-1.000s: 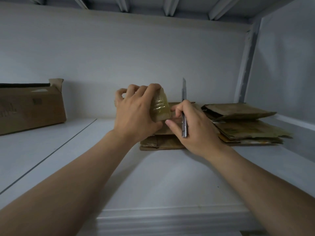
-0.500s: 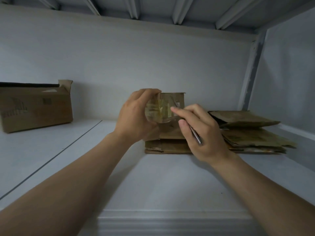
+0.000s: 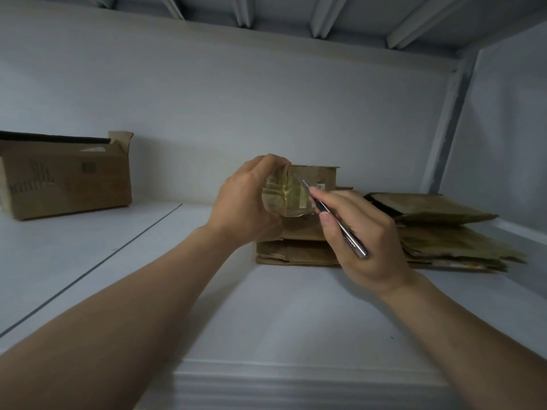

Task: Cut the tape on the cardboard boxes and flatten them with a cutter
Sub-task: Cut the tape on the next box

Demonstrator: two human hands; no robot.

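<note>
My left hand (image 3: 245, 202) grips a small cardboard box (image 3: 313, 180) wrapped in shiny clear tape, holding it up above the shelf with its taped end facing me. My right hand (image 3: 364, 232) holds a slim metal cutter (image 3: 340, 224) like a pen. The cutter's blade tip rests against the taped face of the small box, near its middle. Below the box lies a flattened cardboard box (image 3: 296, 253) on the white shelf (image 3: 266, 315).
A pile of flattened cardboard (image 3: 450, 229) lies at the right, against the side wall. An open cardboard box (image 3: 68, 179) stands at the far left. The shelf's back wall is close behind, and a ribbed ceiling hangs above.
The cutter swung from pointing straight up to slanting onto the box's taped face. My left hand turned the box so more of its taped end faces me.
</note>
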